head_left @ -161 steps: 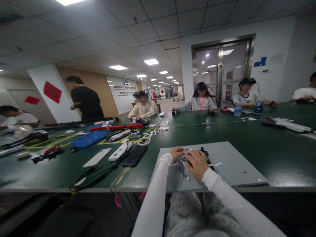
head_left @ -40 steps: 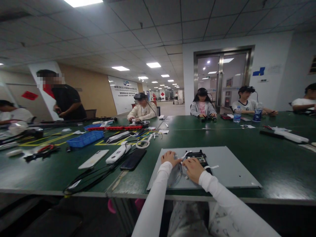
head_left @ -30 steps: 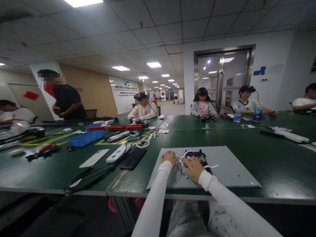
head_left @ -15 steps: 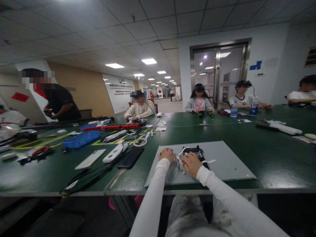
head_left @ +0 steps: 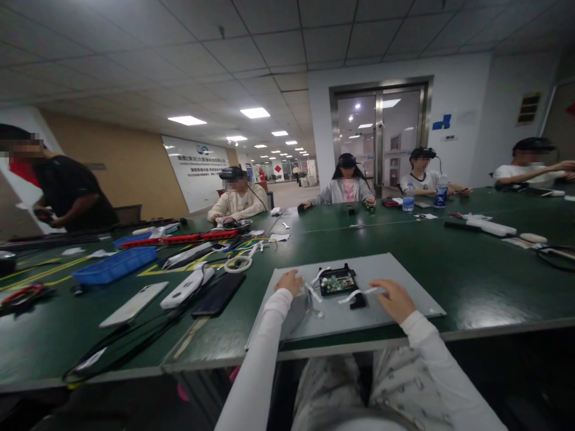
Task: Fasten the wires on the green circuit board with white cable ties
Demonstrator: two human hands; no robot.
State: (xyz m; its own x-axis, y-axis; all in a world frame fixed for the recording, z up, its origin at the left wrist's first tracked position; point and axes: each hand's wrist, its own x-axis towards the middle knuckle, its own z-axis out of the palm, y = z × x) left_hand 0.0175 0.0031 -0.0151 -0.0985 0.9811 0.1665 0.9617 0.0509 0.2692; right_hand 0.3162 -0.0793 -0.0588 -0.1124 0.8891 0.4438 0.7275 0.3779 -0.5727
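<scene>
A grey panel [head_left: 406, 278] lies on the table before me. On it sits a black frame [head_left: 351, 269] with a green circuit board [head_left: 338, 284] inside. My right hand [head_left: 398, 301], right of the board, pinches one end of a white strip [head_left: 350, 297] that runs left across the frame's lower part. To the left of the board, my left hand [head_left: 290, 282] rests low over the panel with curled fingers. Thin cables [head_left: 308, 306] and another white strip [head_left: 314, 292] lie beside it; whatever its fingertips hold is too small to make out.
Left of the panel are a black phone [head_left: 218, 294], a white device [head_left: 187, 286] with black cables, a white phone [head_left: 133, 304] and a blue tray [head_left: 114, 266]. A roll of white tape [head_left: 238, 264] lies farther back. Several people sit across the table [head_left: 336, 239].
My right hand has moved right, away from the board, drawing the white strip's end with it. The board is now uncovered. My left hand stays near the cables. The view has turned slightly right.
</scene>
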